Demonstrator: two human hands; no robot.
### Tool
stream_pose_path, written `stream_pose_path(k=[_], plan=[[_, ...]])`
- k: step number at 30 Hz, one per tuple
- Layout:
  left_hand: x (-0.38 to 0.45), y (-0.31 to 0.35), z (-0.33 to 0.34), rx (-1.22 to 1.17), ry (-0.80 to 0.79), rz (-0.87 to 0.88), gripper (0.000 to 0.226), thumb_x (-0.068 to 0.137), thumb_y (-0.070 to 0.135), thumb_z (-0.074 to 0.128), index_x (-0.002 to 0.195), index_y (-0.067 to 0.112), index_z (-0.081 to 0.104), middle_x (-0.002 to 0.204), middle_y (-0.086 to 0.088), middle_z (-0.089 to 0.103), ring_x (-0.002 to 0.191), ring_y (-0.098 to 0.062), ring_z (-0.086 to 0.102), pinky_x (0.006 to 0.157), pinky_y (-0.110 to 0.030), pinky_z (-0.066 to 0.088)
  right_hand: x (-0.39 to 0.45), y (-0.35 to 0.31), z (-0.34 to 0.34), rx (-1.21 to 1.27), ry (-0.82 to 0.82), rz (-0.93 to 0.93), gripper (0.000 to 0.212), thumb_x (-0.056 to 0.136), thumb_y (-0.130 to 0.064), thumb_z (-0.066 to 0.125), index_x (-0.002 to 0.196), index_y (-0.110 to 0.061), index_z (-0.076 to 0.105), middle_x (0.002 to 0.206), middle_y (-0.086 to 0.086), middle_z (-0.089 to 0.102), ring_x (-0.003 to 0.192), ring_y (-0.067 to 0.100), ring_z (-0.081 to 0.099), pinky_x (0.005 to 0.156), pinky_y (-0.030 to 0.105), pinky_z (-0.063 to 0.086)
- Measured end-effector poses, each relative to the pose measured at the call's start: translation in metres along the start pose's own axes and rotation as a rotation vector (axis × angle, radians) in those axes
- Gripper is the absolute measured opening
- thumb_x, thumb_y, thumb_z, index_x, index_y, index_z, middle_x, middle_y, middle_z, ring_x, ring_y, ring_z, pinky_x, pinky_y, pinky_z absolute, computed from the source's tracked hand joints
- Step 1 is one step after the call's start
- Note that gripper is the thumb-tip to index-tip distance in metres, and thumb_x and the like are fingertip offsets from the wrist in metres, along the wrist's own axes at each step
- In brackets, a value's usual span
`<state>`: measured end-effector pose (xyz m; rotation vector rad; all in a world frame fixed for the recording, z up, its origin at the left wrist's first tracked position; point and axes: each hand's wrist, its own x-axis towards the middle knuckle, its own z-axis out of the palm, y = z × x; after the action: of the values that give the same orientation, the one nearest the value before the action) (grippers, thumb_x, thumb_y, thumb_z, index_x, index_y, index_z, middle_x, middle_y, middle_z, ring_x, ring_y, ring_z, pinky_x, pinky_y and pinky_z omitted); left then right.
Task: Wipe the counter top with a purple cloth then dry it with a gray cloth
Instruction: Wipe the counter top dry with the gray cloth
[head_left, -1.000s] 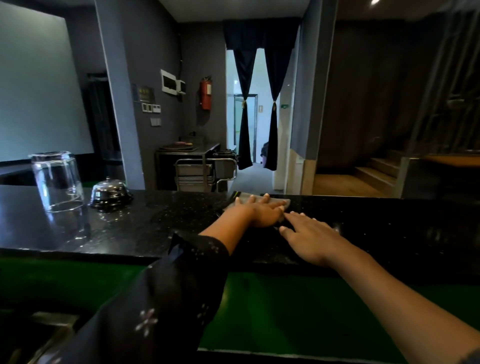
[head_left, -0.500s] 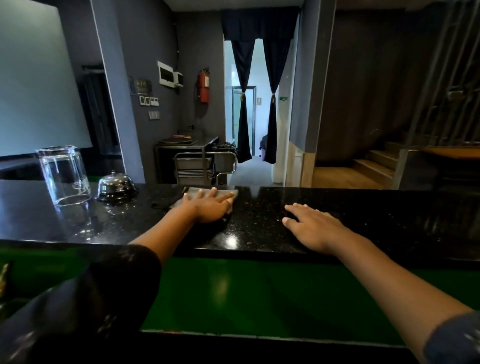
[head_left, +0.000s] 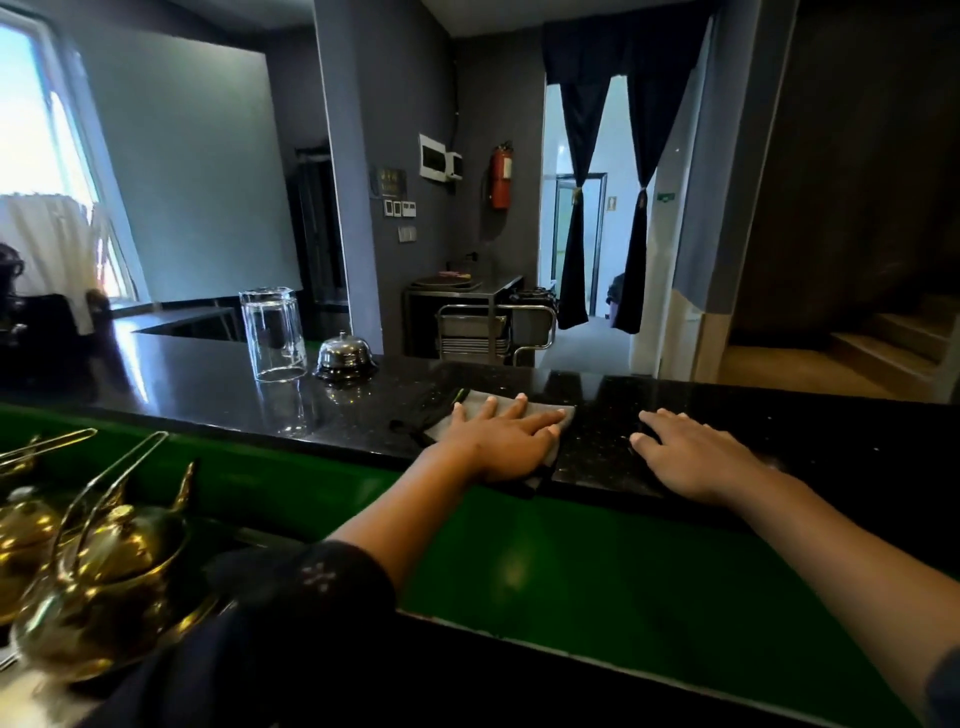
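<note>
- The left hand (head_left: 506, 439) lies flat, fingers spread, on a gray cloth (head_left: 558, 415) on the black counter top (head_left: 182, 387).
- The right hand (head_left: 696, 452) rests palm down on bare counter just right of the cloth.
- Far left on the counter stand an upturned glass (head_left: 272, 335) and a service bell (head_left: 345, 356), close together.
- Brass teapots (head_left: 98, 582) sit near left, below the counter.

Counter top (head_left: 208, 384) layout, head view.
Glass (head_left: 272, 335) left of bell (head_left: 345, 356); cloth (head_left: 540, 415) right of both, under left hand (head_left: 506, 441); right hand (head_left: 696, 454) farther right.
</note>
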<state>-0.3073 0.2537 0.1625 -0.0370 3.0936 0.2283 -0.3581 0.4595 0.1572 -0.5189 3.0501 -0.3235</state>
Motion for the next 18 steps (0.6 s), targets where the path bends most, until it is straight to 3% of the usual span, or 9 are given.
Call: stream_pose_path(k=[5,10,15,18], plan=[[0.010,0.013,-0.007,-0.042,-0.004,-0.052,0.051,0.097,0.054,0.011,0.147,0.049,0.009,0.161,-0.003,-0.003,0.146,-0.036,-0.006,0.108,-0.064,-0.011,-0.009,-0.013,-0.007,-0.025,-0.030,0.041,0.055,0.105,-0.038,0.021,0.154,-0.016,0.013,0.162,0.007,0.009,0.149,0.025,0.008,0.118,0.044,0.008],[-0.014,0.004,-0.002,-0.021,-0.045,0.015,0.051,0.097,0.053,0.011,0.148,0.047,0.006,0.160,-0.003,-0.006,0.145,-0.036,-0.009,0.108,-0.064,-0.012,-0.020,-0.045,-0.012,-0.035,0.055,0.013,0.051,0.103,-0.029,0.036,0.151,-0.016,0.026,0.158,0.008,0.023,0.146,0.025,0.020,0.118,0.045,0.017],[-0.031,-0.056,-0.004,-0.024,-0.010,-0.024,0.051,0.096,0.054,0.010,0.147,0.049,0.007,0.161,0.001,-0.004,0.146,-0.033,-0.007,0.109,-0.062,-0.011,-0.008,-0.106,0.003,0.097,0.082,-0.127,0.048,0.100,-0.035,0.040,0.146,-0.019,0.037,0.153,0.006,0.034,0.140,0.025,0.033,0.115,0.044,0.027],[-0.021,-0.097,-0.015,-0.013,-0.027,-0.102,0.051,0.097,0.055,0.010,0.147,0.048,0.006,0.160,0.001,-0.005,0.146,-0.033,-0.008,0.109,-0.062,-0.011,0.005,-0.139,0.022,0.093,0.013,-0.149,0.050,0.101,-0.038,0.036,0.147,-0.019,0.033,0.156,0.006,0.030,0.144,0.024,0.026,0.118,0.047,0.018]])
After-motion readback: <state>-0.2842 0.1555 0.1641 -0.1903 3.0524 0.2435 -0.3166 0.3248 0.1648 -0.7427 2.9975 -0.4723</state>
